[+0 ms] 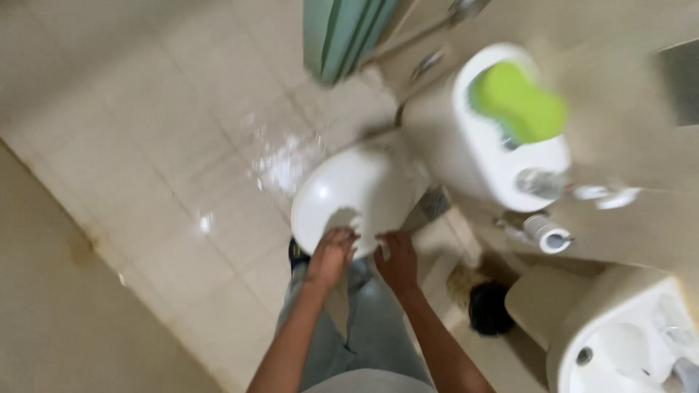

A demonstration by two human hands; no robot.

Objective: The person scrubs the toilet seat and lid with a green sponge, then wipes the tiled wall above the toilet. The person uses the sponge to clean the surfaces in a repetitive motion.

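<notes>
1. Both hands are on the near rim of the white toilet lid [349,193].
2. Left hand [331,255] has fingers curled over the rim; right hand [397,258] grips beside it.
3. Green sponge [518,102] sits on the tank [466,149].

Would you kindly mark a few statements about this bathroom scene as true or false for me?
1. Both hands rest on the closed white toilet lid. True: the left hand and the right hand touch its near edge.
2. A red sponge lies on the cistern. False: the sponge on the cistern is green.
3. A toilet roll hangs on the wall beside the cistern. True.
4. The washbasin stands to the left of the toilet. False: the washbasin is at the lower right.
5. The floor is dark wood. False: the floor is pale tile.
</notes>
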